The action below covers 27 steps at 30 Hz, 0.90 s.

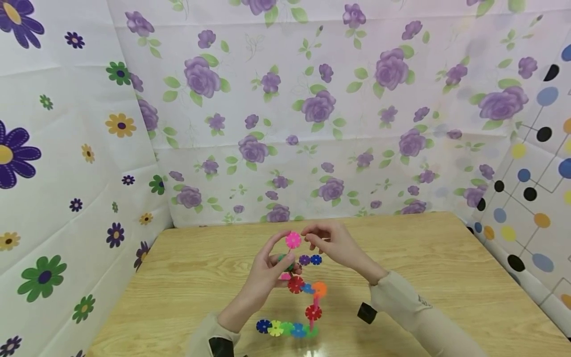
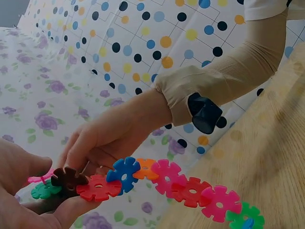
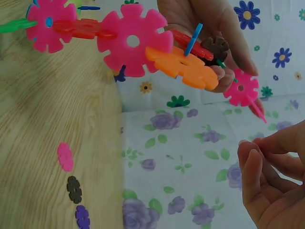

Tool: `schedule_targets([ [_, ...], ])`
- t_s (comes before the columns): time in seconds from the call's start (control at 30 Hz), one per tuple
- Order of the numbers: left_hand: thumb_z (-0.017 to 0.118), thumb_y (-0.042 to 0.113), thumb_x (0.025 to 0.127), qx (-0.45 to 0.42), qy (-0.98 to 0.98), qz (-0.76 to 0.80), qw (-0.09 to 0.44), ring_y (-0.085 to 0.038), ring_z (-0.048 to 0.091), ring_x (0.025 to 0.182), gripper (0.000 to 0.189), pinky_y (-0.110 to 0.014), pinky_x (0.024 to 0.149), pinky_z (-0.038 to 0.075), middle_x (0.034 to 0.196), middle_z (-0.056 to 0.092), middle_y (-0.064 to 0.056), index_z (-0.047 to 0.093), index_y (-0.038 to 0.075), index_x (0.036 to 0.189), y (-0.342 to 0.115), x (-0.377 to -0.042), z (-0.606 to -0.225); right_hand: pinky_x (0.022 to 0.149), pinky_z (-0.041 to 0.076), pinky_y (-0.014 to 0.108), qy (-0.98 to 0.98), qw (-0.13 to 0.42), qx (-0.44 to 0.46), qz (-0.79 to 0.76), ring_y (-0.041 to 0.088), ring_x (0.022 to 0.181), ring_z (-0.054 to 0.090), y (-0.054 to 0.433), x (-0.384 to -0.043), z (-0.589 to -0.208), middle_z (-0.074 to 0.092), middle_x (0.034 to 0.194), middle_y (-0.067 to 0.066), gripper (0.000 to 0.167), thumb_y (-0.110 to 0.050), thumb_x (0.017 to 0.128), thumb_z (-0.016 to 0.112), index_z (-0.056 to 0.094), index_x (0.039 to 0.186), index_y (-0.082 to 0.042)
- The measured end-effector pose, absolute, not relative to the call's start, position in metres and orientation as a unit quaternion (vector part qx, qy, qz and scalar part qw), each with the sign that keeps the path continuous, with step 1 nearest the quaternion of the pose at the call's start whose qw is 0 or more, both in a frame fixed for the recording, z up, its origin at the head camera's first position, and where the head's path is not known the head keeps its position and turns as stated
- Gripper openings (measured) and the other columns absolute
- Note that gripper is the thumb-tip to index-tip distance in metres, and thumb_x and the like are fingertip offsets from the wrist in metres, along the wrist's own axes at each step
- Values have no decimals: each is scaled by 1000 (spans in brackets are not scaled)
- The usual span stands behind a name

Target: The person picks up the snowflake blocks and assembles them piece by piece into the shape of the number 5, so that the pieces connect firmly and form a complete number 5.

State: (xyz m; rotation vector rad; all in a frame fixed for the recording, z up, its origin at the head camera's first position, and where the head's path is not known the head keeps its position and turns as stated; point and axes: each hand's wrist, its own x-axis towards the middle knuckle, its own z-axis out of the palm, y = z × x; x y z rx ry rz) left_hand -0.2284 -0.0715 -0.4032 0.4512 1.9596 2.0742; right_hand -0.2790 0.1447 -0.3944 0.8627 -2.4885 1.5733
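A chain of colourful notched plastic discs hangs from my left hand, which pinches it near its upper end between thumb and fingers. Beside the thumb are a green disc and a brown disc; a red disc follows. At the top stands a pink disc, with my left index fingertip at its edge. My right hand is just right of that disc. Its fingers are loosely bent, with thumb and fingertips close together and nothing visible between them in the right wrist view.
Loose discs lie on the wooden table: a purple disc and a blue disc behind the chain. The chain's lower end, with a yellow disc, extends left near the front. Floral sheets stand behind and beside the table.
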Motion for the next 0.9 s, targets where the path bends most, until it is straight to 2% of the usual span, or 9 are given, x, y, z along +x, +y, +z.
schedule_targets([
  [0.2, 55, 25, 99, 149, 669, 718, 125, -13, 69, 81, 47, -28, 61, 55, 81, 68, 2, 39, 40, 141, -77, -230, -404, 59, 53, 27, -818, 20, 265, 510, 10, 70, 62, 154, -290, -410, 68, 95, 11, 19, -18, 99, 55, 68, 109, -8],
  [0.43, 53, 19, 100, 133, 669, 721, 124, -14, 69, 80, 48, -25, 57, 53, 82, 68, 1, 40, 39, 141, -82, -232, -407, 59, 55, 31, -837, 10, 246, 488, 12, 69, 63, 165, -307, -437, 69, 91, 10, 17, -12, 98, 56, 69, 106, -5],
  [0.57, 53, 16, 100, 128, 664, 726, 126, -15, 69, 80, 49, -23, 54, 51, 84, 69, -3, 40, 36, 143, -82, -232, -407, 59, 56, 34, -843, 4, 233, 484, 26, 73, 66, 170, -315, -455, 69, 89, 14, 16, -9, 98, 56, 69, 105, -4],
  [0.67, 55, 18, 99, 122, 660, 730, 127, -14, 70, 80, 50, -23, 54, 51, 85, 70, -4, 40, 35, 143, -83, -233, -407, 59, 55, 32, -851, -7, 219, 478, 35, 77, 66, 171, -322, -467, 68, 92, 19, 16, -8, 97, 56, 68, 106, -2],
  [0.73, 56, 20, 98, 118, 659, 732, 129, -14, 70, 80, 49, -23, 54, 51, 84, 70, -4, 40, 35, 143, -84, -234, -407, 59, 55, 29, -859, -14, 214, 464, 33, 77, 66, 172, -326, -474, 68, 93, 19, 17, -7, 95, 57, 68, 106, 0],
  [0.9, 57, 22, 97, 117, 654, 735, 137, -17, 70, 83, 49, -23, 55, 52, 84, 70, -3, 42, 37, 141, -87, -234, -407, 64, 52, 22, -882, -14, 224, 414, 15, 74, 62, 172, -333, -490, 70, 89, 9, 15, -3, 89, 62, 70, 101, 1],
])
